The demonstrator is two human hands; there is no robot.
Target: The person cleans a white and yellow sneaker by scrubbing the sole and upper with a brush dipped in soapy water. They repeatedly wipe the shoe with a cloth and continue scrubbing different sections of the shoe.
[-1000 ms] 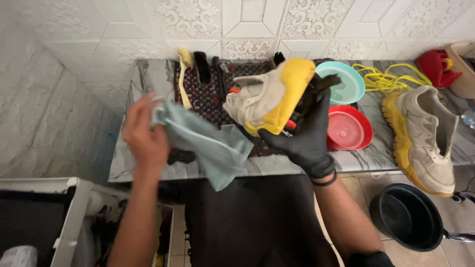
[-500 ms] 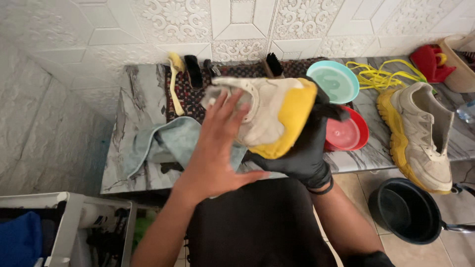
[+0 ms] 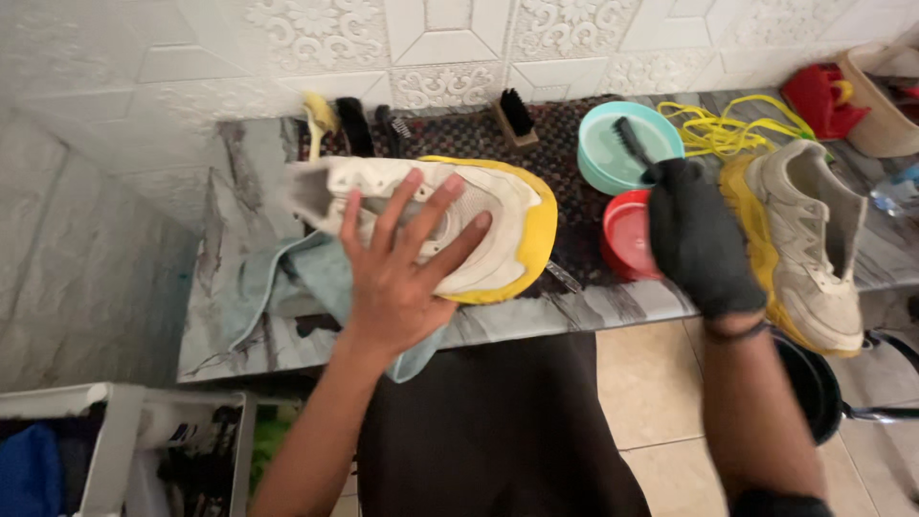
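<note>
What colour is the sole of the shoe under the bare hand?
Yellow; the sole edges a cream upper under the left hand, seen in the head view.

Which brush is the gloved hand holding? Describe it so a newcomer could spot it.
On the marble counter, find the teal bowl beside the red bowl. The right hand, in a black glove, holds a thin black brush over it. Unlike the brushes against the wall, it is raised.

No packages, labels, signs or screens can be made out in the head view. Nothing on the counter shows a printed panel or a display. The items at the far right edge are too cropped to classify.
</note>
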